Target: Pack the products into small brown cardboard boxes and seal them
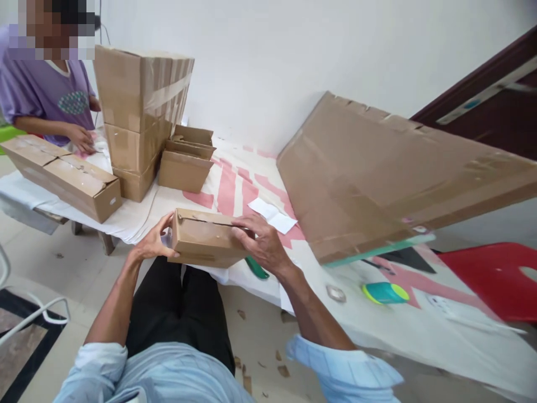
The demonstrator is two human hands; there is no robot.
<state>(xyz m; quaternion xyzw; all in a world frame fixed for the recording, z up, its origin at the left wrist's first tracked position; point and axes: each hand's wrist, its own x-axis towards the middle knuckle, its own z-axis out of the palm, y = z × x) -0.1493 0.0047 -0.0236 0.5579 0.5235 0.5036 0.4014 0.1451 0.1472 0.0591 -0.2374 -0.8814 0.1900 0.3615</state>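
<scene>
Nearest, a person in light blue sleeves holds a small carton (210, 246) at the near edge of a cloth-covered bench (364, 331). The left hand's (151, 242) grip clasps its left end; the right hand (266, 246) grasps the other end, fingertips on the top seam. The step in hand appears to be handling the carton's closed flaps; further work on that seam would call for a steady left grip. A green object (257, 268) lies partly hidden beside the right hand, crowding that side. Beyond are a white paper (272, 215) and, to the right, a teal-and-yellow item (386, 293) and a large cardboard piece (390, 179). An open box (184, 170) and tall stacked boxes (126, 101) limit space ahead-left, with a co-worker in purple (46, 106) behind
</scene>
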